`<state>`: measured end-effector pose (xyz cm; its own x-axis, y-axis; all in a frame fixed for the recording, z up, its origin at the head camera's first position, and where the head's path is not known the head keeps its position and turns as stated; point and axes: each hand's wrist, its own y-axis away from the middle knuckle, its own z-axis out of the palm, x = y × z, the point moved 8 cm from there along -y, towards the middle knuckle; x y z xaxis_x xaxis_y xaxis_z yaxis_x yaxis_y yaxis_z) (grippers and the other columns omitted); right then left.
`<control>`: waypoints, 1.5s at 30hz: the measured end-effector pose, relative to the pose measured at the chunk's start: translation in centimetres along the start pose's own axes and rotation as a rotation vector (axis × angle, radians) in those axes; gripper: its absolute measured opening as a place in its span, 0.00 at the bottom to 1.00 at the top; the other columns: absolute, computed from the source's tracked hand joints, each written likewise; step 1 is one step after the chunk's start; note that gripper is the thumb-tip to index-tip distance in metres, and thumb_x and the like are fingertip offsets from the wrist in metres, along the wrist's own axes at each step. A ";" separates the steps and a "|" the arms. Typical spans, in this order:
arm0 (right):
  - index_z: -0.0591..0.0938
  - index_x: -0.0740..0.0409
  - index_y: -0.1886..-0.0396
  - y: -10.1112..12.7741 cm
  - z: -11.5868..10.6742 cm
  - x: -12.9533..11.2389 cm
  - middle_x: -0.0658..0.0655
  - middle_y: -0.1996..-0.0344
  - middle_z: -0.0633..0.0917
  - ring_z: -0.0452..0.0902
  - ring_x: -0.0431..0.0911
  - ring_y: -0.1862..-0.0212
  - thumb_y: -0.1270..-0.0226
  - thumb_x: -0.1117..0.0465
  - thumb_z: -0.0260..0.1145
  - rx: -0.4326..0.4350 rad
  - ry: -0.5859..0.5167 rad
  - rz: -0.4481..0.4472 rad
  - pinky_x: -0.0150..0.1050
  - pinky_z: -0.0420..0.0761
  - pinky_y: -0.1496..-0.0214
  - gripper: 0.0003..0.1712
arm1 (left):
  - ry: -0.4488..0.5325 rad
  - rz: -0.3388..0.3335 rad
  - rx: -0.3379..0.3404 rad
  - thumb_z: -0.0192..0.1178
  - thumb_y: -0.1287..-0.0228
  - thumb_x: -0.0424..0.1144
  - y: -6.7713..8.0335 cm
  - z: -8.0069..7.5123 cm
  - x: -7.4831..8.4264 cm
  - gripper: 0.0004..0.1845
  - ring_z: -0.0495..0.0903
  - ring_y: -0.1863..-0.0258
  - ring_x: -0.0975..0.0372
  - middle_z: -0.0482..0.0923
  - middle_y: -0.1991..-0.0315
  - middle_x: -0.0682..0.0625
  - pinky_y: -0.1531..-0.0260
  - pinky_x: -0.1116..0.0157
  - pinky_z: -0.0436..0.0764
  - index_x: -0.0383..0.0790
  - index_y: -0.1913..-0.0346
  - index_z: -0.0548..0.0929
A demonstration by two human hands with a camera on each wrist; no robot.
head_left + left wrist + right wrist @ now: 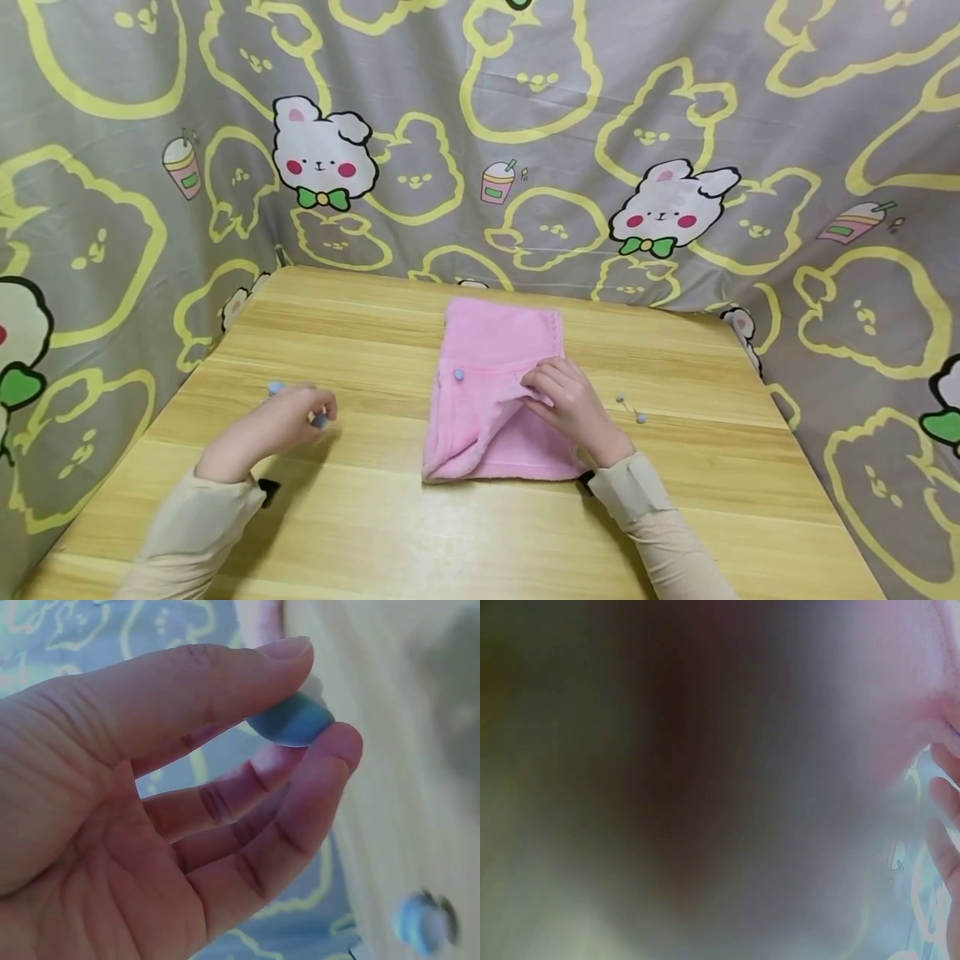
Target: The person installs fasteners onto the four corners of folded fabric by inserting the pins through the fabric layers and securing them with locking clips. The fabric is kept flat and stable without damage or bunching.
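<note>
No text, label, brand, number or sign can be read in any view. The printed backdrop cloth (525, 125) carries only pictures: rabbits and drink cups, whose small green patches hold no legible letters.

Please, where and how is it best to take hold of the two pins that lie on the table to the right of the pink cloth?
Probably pinch the round blue head of one pin, coming from above and from the right: the heads stand proud of the table, the thin shafts lie flat. The right hand is nearest.
</note>
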<state>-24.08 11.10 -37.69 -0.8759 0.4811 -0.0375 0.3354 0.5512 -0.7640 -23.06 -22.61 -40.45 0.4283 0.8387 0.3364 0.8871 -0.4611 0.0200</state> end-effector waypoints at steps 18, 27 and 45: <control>0.83 0.58 0.64 0.0 -0.2 -0.1 0.52 0.66 0.85 0.78 0.47 0.59 0.49 0.62 0.74 0.001 0.002 0.004 0.41 0.76 0.54 0.12 | 0.423 0.153 0.097 0.69 0.42 0.36 -10.2 -1.8 8.0 0.09 0.84 0.65 0.63 0.86 0.65 0.50 0.66 0.67 0.81 0.42 0.59 0.84; 0.84 0.58 0.63 -0.1 -0.2 0.0 0.54 0.65 0.86 0.79 0.48 0.58 0.49 0.62 0.74 -0.001 0.002 0.019 0.42 0.77 0.51 0.12 | 0.790 0.196 0.125 0.69 0.43 0.32 -15.0 1.8 10.5 0.15 0.84 0.63 0.64 0.84 0.55 0.40 0.62 0.63 0.85 0.37 0.52 0.83; 0.84 0.58 0.61 -0.2 -0.2 0.0 0.55 0.63 0.87 0.79 0.50 0.57 0.48 0.62 0.73 0.020 0.022 0.014 0.45 0.78 0.50 0.13 | 0.950 0.227 0.082 0.69 0.44 0.29 -16.4 4.8 12.5 0.15 0.85 0.60 0.62 0.81 0.55 0.41 0.58 0.65 0.84 0.35 0.54 0.79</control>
<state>-24.01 11.15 -37.43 -0.8631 0.5039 -0.0345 0.3407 0.5302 -0.7764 -31.41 -3.20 -41.05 0.3055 0.1330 0.9428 0.8255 -0.5306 -0.1926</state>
